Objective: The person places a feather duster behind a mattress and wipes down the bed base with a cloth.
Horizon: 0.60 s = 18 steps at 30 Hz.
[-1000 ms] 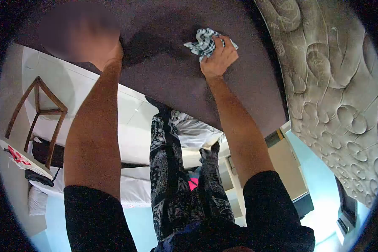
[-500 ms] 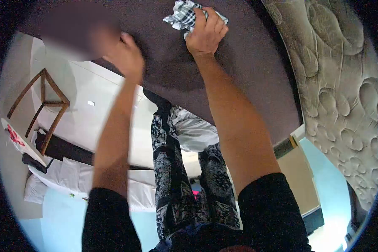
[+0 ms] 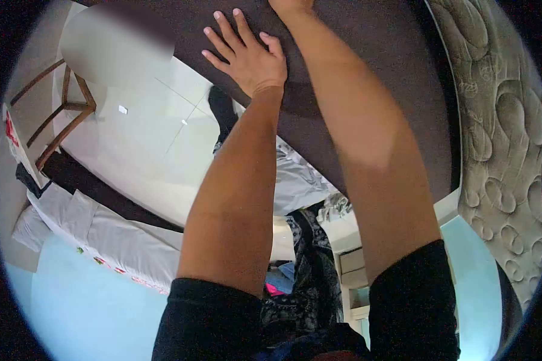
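My left hand point(image 3: 253, 63) lies flat on a dark brown surface point(image 3: 373, 66), fingers spread and holding nothing. The visible part of my right hand point(image 3: 292, 6) is at the top edge of the view, over the same surface. Its fingers are cut off by the frame, so whatever it holds is hidden. No checked cloth shows in this view now.
To the right stands a beige padded panel point(image 3: 512, 126) with an embossed pattern. On the left are a wooden frame point(image 3: 78, 107), pale floor tiles point(image 3: 162, 126) and a long white cloth-covered piece point(image 3: 126, 240). Silvery-white fabric point(image 3: 298, 177) hangs below the brown surface.
My left hand has moved right and come down flat on the brown surface. My right hand has reached farther forward, and the checked cloth that was under it has left the view.
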### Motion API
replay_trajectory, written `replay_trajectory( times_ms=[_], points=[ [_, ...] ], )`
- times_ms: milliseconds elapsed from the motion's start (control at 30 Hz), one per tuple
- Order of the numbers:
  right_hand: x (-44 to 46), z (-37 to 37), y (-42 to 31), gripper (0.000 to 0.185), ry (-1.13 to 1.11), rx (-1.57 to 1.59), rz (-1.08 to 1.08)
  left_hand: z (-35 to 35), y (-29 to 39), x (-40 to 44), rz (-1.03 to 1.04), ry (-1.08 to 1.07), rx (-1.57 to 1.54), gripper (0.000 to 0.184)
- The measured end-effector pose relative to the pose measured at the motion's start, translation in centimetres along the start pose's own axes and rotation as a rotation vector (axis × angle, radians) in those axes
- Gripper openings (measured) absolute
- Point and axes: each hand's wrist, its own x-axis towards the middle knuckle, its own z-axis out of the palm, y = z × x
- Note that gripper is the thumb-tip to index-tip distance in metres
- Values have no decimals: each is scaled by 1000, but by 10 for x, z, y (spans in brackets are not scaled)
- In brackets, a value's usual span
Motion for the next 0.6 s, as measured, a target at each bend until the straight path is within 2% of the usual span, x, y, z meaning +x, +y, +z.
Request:
replay_trajectory(
  times_ms=[33, 67, 133, 167, 233, 300, 367, 400, 433, 500, 567, 600],
  points=[
    [-3, -10, 8, 31, 13, 79, -77, 3, 0, 0, 2, 38, 23, 63],
    [-16, -31, 9, 31, -82, 133, -93, 4, -1, -3, 5, 37, 17, 63],
    [-84, -73, 19, 51, -306, 130, -82, 3, -1, -1, 11, 39, 4, 62],
    [-124, -100, 18, 48, -198, 154, -87, -12, 5, -1, 38, 3, -18, 62],
    [-222, -171, 10, 52, -478, 37, 150, 3, -3, -1, 41, 44, 29, 62],
    [-330, -233, 2, 54, -519, 34, 181, -5, 5, 0, 27, 16, 25, 60],
    [-381, -287, -24, 52, -775, 3, 309, -4, 4, 0, 23, 8, 36, 60],
    [-381, -303, -37, 49, -861, 132, 380, -4, 3, 1, 22, -3, 43, 60],
    [-378, -306, -42, 47, -858, 204, 378, -5, 2, -2, 22, -14, 51, 60],
    [-367, -299, -45, 47, -619, 128, 560, -5, 5, 0, 10, -8, 56, 60],
    [-287, -255, -31, 45, -295, 17, 586, -4, 4, 2, 5, 15, 55, 61],
    [-238, -228, -13, 43, -148, 62, 508, -4, 3, 2, 3, 9, 55, 61]
  ],
)
